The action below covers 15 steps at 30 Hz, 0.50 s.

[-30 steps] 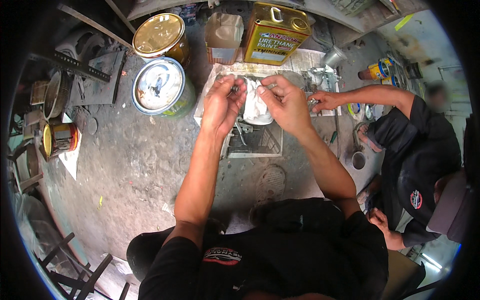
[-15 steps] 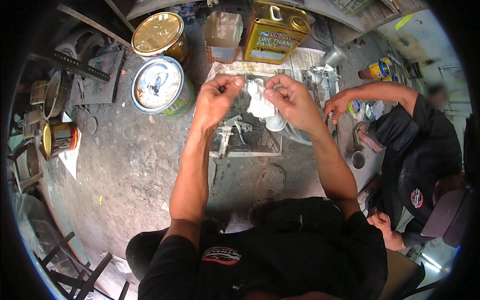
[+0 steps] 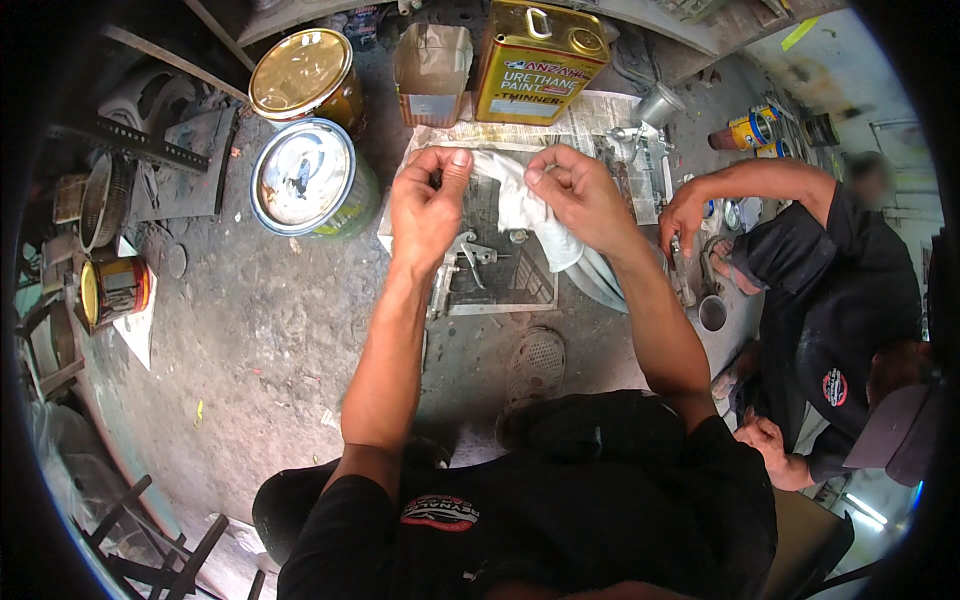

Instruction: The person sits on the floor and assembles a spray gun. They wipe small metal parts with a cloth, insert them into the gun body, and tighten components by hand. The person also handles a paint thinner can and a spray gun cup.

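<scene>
White cloth [image 3: 522, 205] held aloft between two hands above a rough workshop floor [image 3: 250, 330]

Scuffed gray concrete, speckled with grit, spread beneath sheets of newspaper [image 3: 595, 108] on which stood a boxy golden metal can [image 3: 538, 75] with a looped handle and an open, square-sided brown carton [image 3: 432, 65]. To the left sat two round tins, one with a glossy gold lid [image 3: 300, 72], the other with a blue-rimmed, paint-smeared lid [image 3: 303, 175]. A silvery metal spray gun [image 3: 465, 262] lay below the wearer's wrists.

The left hand [image 3: 432, 190] was curled nearly closed, thumb pressed to forefinger on one end of the cloth. The right hand [image 3: 578, 195] pinched it farther along, its other fingers loosely bent. At right, a co-worker's hand [image 3: 683, 215] hung low, its contents too small to identify.

The cloth, bright white, soft and creased, hung in the air over the newspaper, narrow at the left and bunched into folds at its middle, its rounded lower end drooping below the right hand.
</scene>
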Available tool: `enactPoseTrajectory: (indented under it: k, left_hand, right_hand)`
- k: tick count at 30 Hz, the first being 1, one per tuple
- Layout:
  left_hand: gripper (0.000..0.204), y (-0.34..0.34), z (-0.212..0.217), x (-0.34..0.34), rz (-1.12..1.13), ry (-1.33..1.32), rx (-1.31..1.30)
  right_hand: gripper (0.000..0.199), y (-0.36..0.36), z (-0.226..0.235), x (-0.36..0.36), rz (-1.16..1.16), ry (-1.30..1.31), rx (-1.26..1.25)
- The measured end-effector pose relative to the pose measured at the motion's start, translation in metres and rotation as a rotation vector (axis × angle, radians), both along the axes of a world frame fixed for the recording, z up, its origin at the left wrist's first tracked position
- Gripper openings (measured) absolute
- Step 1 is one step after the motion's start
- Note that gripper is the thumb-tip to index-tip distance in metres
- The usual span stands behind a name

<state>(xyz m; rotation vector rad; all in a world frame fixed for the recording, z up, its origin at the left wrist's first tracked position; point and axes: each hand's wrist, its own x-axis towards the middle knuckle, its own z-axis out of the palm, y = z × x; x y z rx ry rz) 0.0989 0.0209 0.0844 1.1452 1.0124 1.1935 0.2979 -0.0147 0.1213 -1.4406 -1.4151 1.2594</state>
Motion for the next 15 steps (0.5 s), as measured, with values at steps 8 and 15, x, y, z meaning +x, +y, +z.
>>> enactPoseTrajectory:
  k: [8,15]
  left_hand:
    - [0.013,-0.017,-0.006,0.026,0.089,-0.153,-0.094]
    - [0.022,-0.004,0.01,0.002,-0.252,-0.66,-0.575]
  right_hand:
    - [0.041,-0.008,-0.024,-0.041,-0.181,-0.341,0.483]
    - [0.031,-0.014,-0.019,-0.039,-0.299,-0.319,0.299]
